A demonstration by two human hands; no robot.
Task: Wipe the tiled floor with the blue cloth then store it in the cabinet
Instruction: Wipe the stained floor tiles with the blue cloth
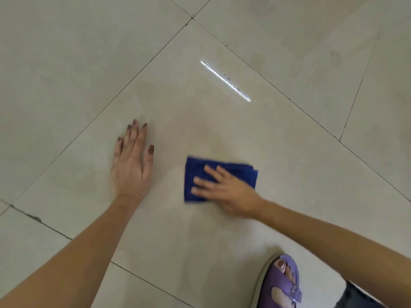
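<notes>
A folded blue cloth [238,171] lies flat on the beige tiled floor [66,74] a little right of the middle. My right hand [224,190] presses down on it with straight, spread fingers and looks blurred. My left hand [131,161] rests flat on the tile to the left of the cloth, fingers straight and pointing away from me, holding nothing. No cabinet is in view.
A foot in a purple sandal [281,283] stands at the bottom right, close behind my right arm. A bright streak of reflected light [224,80] lies on the tile beyond the cloth. Dark grout lines cross the floor diagonally.
</notes>
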